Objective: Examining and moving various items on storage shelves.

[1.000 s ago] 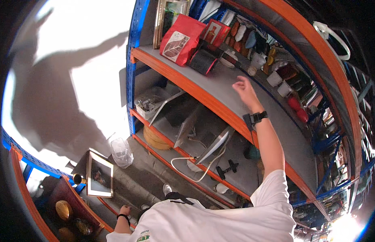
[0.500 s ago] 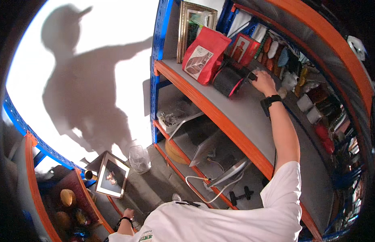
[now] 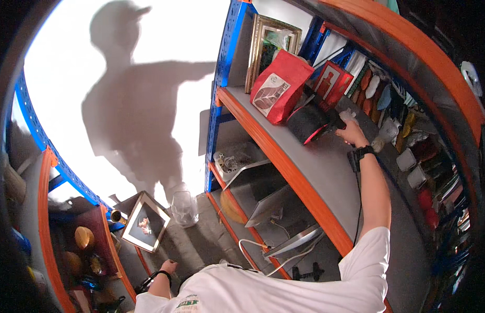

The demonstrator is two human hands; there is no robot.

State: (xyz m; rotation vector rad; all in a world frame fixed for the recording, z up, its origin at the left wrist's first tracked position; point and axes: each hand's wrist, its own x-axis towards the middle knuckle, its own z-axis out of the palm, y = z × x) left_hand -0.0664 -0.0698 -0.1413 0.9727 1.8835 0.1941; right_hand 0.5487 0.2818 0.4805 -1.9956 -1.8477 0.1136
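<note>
My right arm reaches over the grey shelf (image 3: 320, 169). My right hand (image 3: 353, 134) is closed at the dark handle-like end of a black drum-shaped thing (image 3: 307, 122) with a pinkish-red rim; its exact kind is unclear. This thing stands on the shelf against a red bag (image 3: 281, 86) with a pale leaf-pattern label. A red box (image 3: 334, 82) with a bottle-shaped picture is behind it. Low at my side, my left hand (image 3: 169, 266) hangs near a framed picture (image 3: 145, 223), touching nothing I can see. Its fingers are too small and foreshortened to read.
A gilt frame (image 3: 268, 44) leans at the shelf's far end. Orange beams (image 3: 284, 167) and a blue upright (image 3: 229, 47) edge the rack. Clear plastic containers (image 3: 185, 209) stand on the floor. Flat panels and white cables (image 3: 247, 242) occupy the lower shelf.
The whole view has shifted, so the shelf and its things appear farther right and lower. My right hand has come slightly nearer to me, still at the black thing's end.
</note>
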